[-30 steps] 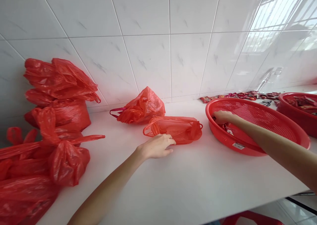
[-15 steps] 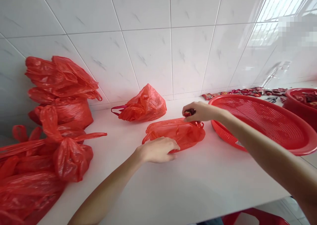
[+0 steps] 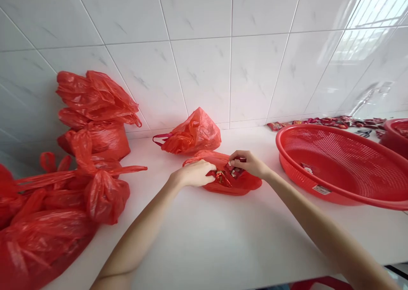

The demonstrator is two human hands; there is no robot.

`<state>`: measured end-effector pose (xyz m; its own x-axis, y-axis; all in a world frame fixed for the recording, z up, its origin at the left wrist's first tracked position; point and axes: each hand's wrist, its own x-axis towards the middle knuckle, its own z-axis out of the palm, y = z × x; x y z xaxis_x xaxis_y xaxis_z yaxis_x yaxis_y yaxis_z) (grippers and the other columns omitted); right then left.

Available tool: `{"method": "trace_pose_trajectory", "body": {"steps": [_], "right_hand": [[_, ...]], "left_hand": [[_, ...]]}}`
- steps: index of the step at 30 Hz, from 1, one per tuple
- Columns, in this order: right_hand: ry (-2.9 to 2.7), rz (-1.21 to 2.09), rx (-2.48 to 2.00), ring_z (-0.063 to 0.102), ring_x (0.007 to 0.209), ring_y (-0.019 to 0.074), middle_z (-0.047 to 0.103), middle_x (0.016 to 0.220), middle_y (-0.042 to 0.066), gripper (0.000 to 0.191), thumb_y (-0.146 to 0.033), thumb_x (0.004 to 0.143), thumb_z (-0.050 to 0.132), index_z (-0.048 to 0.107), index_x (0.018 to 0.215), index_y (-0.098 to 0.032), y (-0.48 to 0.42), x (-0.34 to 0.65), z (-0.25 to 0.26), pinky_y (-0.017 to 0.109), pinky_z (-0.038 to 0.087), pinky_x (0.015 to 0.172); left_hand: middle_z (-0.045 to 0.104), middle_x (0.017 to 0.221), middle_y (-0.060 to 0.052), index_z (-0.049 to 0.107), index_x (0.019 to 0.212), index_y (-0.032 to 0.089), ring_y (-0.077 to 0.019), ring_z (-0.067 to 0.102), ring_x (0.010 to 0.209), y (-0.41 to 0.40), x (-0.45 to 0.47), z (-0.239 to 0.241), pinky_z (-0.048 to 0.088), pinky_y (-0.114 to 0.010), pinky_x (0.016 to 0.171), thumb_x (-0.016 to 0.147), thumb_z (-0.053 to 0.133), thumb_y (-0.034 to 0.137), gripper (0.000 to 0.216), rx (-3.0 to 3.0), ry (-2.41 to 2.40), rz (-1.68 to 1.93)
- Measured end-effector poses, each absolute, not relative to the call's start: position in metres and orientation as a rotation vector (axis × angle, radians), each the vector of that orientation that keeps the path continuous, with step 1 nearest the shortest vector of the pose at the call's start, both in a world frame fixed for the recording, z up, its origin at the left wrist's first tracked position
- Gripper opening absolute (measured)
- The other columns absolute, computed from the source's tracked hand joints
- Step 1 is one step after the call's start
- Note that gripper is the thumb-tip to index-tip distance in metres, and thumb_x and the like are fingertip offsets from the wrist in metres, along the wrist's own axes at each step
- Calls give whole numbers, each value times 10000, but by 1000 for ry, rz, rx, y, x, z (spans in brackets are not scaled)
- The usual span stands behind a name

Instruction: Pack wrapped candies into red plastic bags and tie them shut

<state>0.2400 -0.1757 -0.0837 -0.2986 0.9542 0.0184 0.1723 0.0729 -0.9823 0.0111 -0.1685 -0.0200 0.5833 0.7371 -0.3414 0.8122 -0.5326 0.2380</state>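
Observation:
A thin red plastic bag [image 3: 232, 191] lies with its mouth open on the white table, both hands over it. My left hand [image 3: 196, 173] reaches in from the left, its fingers closed on a wrapped sweet; a shiny red-and-gold sweet [image 3: 223, 178] shows right by the fingertips. From the right, my right hand [image 3: 250, 164] curls around dark red sweet packets [image 3: 235, 170] inside the bag mouth. How many packets it holds is hidden by the fingers. Behind stands another red bag [image 3: 199, 132], slumped near the wall.
Filled, knotted red bags [image 3: 105, 196] pile up on the left. A large red mesh basket [image 3: 318, 192] with a small packet [image 3: 306, 167] inside stands at the right. Loose packets [image 3: 338, 122] line the wall. A red tub [image 3: 397, 139] is at the far right.
My right hand has moved down into the bag mouth with its packets. My left hand has closed at the bag's left side, and red-and-gold wrappers now show there. The view has shifted.

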Motion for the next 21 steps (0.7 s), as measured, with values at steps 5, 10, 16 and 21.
{"method": "trace_pose_trajectory", "body": {"steps": [5,10,16,21], "right_hand": [[-1492,1226,-1124,666,578,178,704,685,1,336,-474,734,785,648,883,-206,-181,243,-101,350,573,613],[-1378,1067,-1162,687,789,202,744,851,33,281,-379,726,767,690,936,-208,-185,251,-112,348,553,738],[-1287,1056,-1147,694,844,217,755,868,40,218,-317,709,739,714,898,-210,-185,257,-113,343,552,743],[-1229,1134,-1106,701,785,200,777,863,44,221,-338,697,757,719,873,-209,-186,252,-112,338,556,725]], "left_hand": [[610,1361,-36,569,1350,309,-262,566,1245,-164,20,-34,458,-283,798,784,565,191,578,2504,1122,-69],[639,1254,-47,739,1033,261,-251,641,1040,-159,27,-48,433,-278,681,761,569,175,332,2494,981,-88],[591,744,-11,576,654,206,-179,539,694,-149,22,-48,324,-283,601,838,519,271,204,2428,961,139],[435,589,8,401,512,201,-154,404,609,-143,12,-35,251,-298,563,799,506,305,323,2264,1087,375]]}}
